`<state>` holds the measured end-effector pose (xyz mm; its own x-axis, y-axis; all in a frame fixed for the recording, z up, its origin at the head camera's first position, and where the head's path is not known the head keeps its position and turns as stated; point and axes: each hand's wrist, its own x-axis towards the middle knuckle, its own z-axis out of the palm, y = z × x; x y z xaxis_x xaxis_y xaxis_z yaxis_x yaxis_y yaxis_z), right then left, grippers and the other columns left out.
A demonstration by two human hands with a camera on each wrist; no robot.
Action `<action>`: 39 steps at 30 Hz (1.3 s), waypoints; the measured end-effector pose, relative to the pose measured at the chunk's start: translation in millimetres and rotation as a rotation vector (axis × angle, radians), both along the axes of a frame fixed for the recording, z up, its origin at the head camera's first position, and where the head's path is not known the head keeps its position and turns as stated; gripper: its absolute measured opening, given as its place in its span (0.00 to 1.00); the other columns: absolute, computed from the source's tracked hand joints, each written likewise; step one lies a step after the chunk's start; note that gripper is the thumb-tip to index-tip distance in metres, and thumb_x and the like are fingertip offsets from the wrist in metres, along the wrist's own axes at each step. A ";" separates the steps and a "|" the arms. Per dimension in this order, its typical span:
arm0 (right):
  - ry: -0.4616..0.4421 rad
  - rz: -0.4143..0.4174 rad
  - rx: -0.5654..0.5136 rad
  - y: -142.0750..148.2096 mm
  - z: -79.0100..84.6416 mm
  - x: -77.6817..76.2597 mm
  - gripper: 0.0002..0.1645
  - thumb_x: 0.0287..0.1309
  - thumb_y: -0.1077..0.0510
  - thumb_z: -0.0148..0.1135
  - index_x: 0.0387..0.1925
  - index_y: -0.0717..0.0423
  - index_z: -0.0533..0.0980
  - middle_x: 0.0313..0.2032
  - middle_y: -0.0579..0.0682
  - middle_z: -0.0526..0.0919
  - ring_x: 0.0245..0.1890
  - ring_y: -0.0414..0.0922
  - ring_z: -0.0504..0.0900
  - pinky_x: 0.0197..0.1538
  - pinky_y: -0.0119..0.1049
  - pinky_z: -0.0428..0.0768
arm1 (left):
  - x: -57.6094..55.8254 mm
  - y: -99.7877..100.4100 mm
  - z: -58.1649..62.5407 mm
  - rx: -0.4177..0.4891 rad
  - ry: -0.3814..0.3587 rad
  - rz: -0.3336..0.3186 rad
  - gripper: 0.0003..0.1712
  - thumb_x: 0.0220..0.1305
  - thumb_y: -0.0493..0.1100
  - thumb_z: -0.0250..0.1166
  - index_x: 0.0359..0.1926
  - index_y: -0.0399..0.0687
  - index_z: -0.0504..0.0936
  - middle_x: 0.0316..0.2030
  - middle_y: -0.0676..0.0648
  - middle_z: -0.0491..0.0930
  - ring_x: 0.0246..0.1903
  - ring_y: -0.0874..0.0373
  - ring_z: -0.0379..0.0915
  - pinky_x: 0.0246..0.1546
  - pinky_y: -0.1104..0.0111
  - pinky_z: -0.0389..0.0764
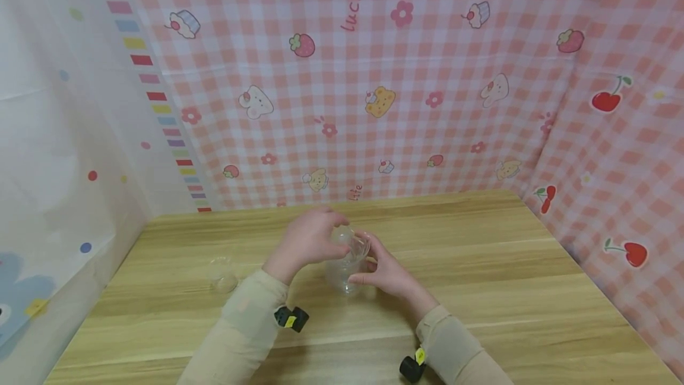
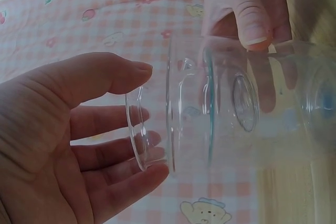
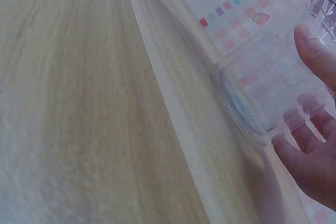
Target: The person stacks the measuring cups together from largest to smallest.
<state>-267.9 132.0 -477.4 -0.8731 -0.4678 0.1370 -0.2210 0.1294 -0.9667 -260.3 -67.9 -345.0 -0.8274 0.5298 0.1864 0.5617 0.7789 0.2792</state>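
Note:
A see-through, straight-sided jar [image 1: 338, 275] stands in front of me on the wooden table, and its base [image 3: 239, 103] is right at the tabletop. My right hand [image 1: 389, 270] holds the jar's side, thumb on one side and fingers spread round the other. A smaller clear cup [image 2: 137, 129] with a flared rim sits at the jar's mouth, its round bottom [image 2: 245, 103] showing inside. From above, my left hand [image 1: 310, 239] holds that cup's rim between the thumb and several fingers [image 2: 113, 116].
Left of my left forearm, a clear round piece [image 1: 223, 278] lies on the wooden table [image 1: 481, 290]. Behind the table hangs a pink checked cloth [image 1: 342, 135]; a white patterned cloth [image 1: 69, 135] hangs at the left. Both wrists carry small black cameras.

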 end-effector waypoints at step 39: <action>-0.033 0.020 -0.026 0.5 -0.3 0.4 0.55 0.54 0.65 0.73 0.76 0.49 0.51 0.70 0.59 0.60 0.69 0.58 0.63 0.68 0.52 0.66 | -1.9 17.9 -5.5 -0.143 -0.053 0.037 0.25 0.51 0.53 0.74 0.50 0.49 0.85 0.46 0.48 0.82 0.44 0.51 0.78 0.42 0.56 0.81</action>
